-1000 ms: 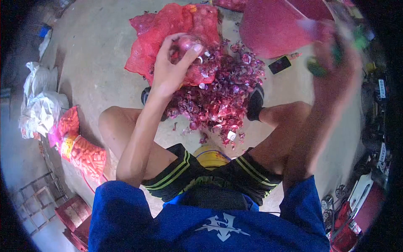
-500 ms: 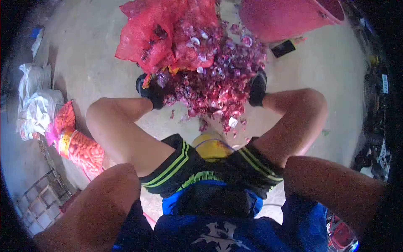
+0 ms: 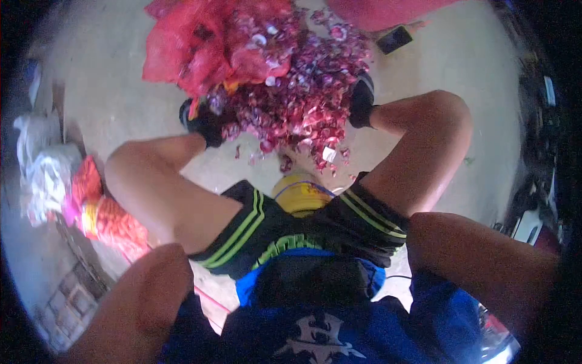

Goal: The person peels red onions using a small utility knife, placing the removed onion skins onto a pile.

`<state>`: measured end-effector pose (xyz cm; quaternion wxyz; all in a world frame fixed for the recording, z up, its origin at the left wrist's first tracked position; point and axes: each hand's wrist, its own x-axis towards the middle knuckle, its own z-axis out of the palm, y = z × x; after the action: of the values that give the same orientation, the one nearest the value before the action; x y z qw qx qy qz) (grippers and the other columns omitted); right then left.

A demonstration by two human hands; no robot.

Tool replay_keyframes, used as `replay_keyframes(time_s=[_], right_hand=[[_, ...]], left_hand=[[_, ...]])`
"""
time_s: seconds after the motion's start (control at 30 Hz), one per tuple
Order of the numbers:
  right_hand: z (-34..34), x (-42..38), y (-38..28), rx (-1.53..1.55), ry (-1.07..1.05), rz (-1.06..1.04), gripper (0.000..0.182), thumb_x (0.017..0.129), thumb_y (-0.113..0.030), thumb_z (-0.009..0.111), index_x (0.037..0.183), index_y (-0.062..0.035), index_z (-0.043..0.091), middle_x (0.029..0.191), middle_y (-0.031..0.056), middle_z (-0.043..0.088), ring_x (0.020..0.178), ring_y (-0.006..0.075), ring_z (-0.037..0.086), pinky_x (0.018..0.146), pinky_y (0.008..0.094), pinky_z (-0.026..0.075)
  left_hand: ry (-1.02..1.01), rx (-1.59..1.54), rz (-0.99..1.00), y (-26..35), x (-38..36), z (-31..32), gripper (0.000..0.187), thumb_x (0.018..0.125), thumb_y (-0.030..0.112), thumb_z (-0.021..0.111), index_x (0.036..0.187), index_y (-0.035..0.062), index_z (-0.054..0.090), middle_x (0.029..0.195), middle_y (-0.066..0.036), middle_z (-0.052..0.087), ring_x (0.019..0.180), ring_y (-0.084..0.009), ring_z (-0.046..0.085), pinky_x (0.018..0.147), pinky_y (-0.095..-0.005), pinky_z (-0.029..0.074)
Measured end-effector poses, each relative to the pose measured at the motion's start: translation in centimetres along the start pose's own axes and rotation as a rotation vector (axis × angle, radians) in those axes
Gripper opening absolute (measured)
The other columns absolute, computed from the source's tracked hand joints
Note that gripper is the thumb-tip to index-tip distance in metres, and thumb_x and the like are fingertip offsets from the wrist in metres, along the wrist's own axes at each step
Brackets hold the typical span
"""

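Neither of my hands shows; only my bent left arm (image 3: 136,303) and right arm (image 3: 479,255) come in at the lower corners. Between my feet lies a heap of reddish-purple onion skins and pieces (image 3: 309,91). A red mesh bag (image 3: 188,54) rests against the heap's far left side, partly under loose skins. Under me, between my thighs, stands a yellow bucket-like object (image 3: 300,189), mostly hidden by my shorts. What my hands hold or touch cannot be seen.
A large pink tub (image 3: 388,12) is at the top, cut off by the frame. Near it lies a dark phone-like object (image 3: 394,40). To the left are white plastic sacks (image 3: 48,176) and a red mesh bag of orange-red produce (image 3: 115,221). Dark clutter (image 3: 539,206) lines the right edge.
The view has tilted and shifted, so the heap, mesh bag and tub sit higher and further left. My arms have moved only slightly, and my hands stay out of view.
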<state>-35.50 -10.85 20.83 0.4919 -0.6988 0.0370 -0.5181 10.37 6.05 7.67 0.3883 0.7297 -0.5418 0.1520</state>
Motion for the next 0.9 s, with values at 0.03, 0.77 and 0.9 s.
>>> replay_keyframes(time_s=[0.03, 0.77, 0.9], right_hand=[[0.1, -0.3, -0.1, 0.001, 0.004, -0.005, 0.047, 0.105, -0.031, 0.055, 0.137, 0.0026, 0.060, 0.119, 0.0154, 0.071, 0.113, 0.0209, 0.066, 0.100, 0.0354, 0.050], [7.2, -4.8, 27.2, -0.099, -0.529, 0.562, 0.046, 0.108, -0.025, 0.055, 0.145, 0.0018, 0.057, 0.100, 0.0160, 0.072, 0.090, 0.0222, 0.073, 0.084, 0.0362, 0.054], [6.9, -5.6, 26.2, -0.315, -0.600, 0.389, 0.051, 0.105, -0.023, 0.057, 0.151, -0.0019, 0.051, 0.100, 0.0249, 0.071, 0.088, 0.0338, 0.074, 0.083, 0.0419, 0.054]], left_hand=[[0.007, -0.027, 0.010, 0.2, 0.0, 0.0, 0.021, 0.106, 0.024, 0.064, 0.121, 0.0081, 0.065, 0.115, -0.003, 0.068, 0.098, -0.0114, 0.065, 0.081, -0.0282, 0.055], [-0.172, -1.278, -0.778, 8.2, -9.0, 16.6, 0.067, 0.088, 0.007, 0.084, 0.146, 0.0034, 0.050, 0.128, -0.010, 0.066, 0.118, -0.0179, 0.065, 0.101, -0.0354, 0.056], [-0.161, -1.375, -0.811, 8.3, -9.2, 16.7, 0.067, 0.087, 0.001, 0.083, 0.144, 0.0031, 0.049, 0.127, -0.011, 0.067, 0.115, -0.0188, 0.067, 0.100, -0.0332, 0.057]])
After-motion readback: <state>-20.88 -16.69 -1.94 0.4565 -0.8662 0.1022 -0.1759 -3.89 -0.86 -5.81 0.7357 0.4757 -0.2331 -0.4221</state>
